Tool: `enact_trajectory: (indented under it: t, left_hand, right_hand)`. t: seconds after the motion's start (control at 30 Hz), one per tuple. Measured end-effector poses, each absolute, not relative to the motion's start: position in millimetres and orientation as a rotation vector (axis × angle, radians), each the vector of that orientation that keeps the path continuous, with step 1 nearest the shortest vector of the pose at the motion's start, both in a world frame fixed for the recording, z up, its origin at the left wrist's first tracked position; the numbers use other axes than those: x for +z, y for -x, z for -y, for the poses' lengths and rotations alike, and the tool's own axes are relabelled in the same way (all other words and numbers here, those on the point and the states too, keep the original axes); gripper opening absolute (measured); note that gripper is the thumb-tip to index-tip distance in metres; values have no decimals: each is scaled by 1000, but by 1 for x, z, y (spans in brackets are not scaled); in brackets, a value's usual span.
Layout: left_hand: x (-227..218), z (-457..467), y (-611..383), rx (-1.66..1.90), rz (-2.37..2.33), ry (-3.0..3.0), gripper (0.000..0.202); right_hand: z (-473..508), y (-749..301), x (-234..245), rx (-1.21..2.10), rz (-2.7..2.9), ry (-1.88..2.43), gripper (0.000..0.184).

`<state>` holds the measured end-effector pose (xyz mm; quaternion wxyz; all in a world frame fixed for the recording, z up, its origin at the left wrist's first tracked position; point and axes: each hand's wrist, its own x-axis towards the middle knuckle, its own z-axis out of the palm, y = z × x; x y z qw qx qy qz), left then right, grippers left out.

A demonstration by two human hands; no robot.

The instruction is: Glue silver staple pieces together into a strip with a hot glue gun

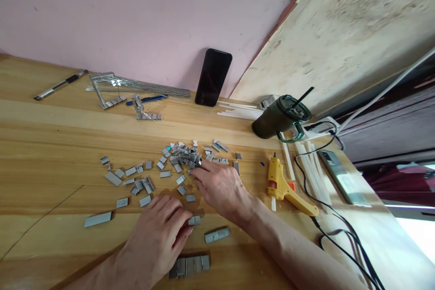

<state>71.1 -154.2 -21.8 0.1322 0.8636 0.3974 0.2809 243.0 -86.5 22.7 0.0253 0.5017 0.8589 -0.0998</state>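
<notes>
My left hand (159, 231) is closed, with thumb and forefinger pinching a small grey metal piece (194, 220) just above the wooden table. My right hand (220, 186) reaches into the near right edge of a heap of small grey metal pieces (183, 155). Its fingertips are pressed together there, and whatever they grip is hidden. Loose pieces lie to the left of the heap. Close to my hands are a joined row of pieces (217, 235) and a larger row (193, 264) by my left wrist. A flat grey strip (98, 219) lies farther left.
A yellow glue gun (278, 181) with a black cord lies right of my forearm. Beyond it are glue sticks (311, 172) and a phone (340, 176). A dark tumbler (277, 118) leans over. Against the wall stand a black phone (213, 77), thin metal rods (152, 87) and a pen (61, 85).
</notes>
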Motion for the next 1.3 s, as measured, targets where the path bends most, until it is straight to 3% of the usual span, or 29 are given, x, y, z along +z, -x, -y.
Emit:
enact_trajectory:
  t: [0.23,0.43,0.53,0.7,1.03,1.3]
  left_hand:
    - [-24,154,-72,815,-1163,-2507,12]
    - [-22,154,-72,836,-1169,-2496,13]
    - [-22,154,-71,836,-1168,-2500,14]
    - [-23,154,-69,834,-1141,-2520,16]
    - [-28,154,-69,745,-1132,-2526,12]
    - [-26,154,-68,693,-1110,-2505,8]
  right_hand:
    - [90,-243,24,-350,-2740,-1625,15]
    - [98,-257,38,-1169,-2794,-1961,14]
    - [110,-266,44,-1332,-2765,-1994,13]
    - [140,-285,37,-1079,-2811,-2071,14]
    - [157,-281,-3,-491,-2891,-1801,26]
    - [164,-282,1,-574,-2984,-1719,20]
